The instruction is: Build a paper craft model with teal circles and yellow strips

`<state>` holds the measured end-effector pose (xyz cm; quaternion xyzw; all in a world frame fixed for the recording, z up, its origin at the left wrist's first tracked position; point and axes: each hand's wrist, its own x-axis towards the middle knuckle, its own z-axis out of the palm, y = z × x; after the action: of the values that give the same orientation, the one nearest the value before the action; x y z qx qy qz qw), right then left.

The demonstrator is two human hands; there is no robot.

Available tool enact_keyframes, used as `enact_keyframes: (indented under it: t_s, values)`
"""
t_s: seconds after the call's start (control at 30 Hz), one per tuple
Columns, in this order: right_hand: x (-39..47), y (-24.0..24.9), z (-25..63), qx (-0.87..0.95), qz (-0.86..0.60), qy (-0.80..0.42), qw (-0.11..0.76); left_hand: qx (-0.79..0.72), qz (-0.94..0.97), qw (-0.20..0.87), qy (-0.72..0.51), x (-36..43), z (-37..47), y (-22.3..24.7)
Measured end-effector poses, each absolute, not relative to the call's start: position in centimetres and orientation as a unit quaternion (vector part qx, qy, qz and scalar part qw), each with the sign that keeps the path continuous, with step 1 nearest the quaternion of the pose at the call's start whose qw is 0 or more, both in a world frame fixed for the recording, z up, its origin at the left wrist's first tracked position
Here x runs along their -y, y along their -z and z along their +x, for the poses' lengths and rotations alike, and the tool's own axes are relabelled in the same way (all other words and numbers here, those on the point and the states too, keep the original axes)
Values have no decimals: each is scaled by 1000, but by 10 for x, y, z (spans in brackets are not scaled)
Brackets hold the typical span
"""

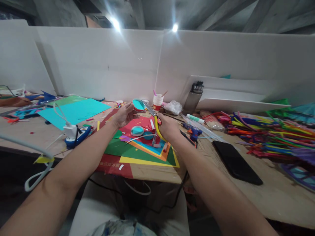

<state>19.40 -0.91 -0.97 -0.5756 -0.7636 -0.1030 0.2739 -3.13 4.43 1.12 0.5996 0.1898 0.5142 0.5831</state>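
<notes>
Just left of the middle, my left hand point(125, 114) pinches the edge of a small round cup piece point(139, 105) with a turquoise face and a red rim. My right hand point(167, 126) is closed round scissors point(150, 109) with yellow handles, their blades pointing up and left at the round piece's right edge. Whether the blades touch it is hard to tell. Below the hands, a white-rimmed turquoise disc point(137, 131) and a teal round piece point(149, 135) lie on red paper point(128, 125), over green, yellow, orange and blue sheets.
Turquoise sheets point(73, 109) and a blue power strip point(78, 137) lie left. Behind stand stacked paper cups point(157, 102) and a bottle point(194, 100). To the right are a glue gun point(195, 133), a black phone point(236, 162) and many coloured pipe cleaners point(268, 134).
</notes>
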Motion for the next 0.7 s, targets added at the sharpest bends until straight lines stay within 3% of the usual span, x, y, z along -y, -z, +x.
enact_keyframes:
  t_s: [0.27, 0.7]
  values:
    - [10, 11, 193, 769, -559, 86, 298, -195, 611, 624, -447, -40, -28, -7]
    - [10, 10, 194, 779, -544, 105, 295, -196, 577, 654, -449, -54, -43, -4]
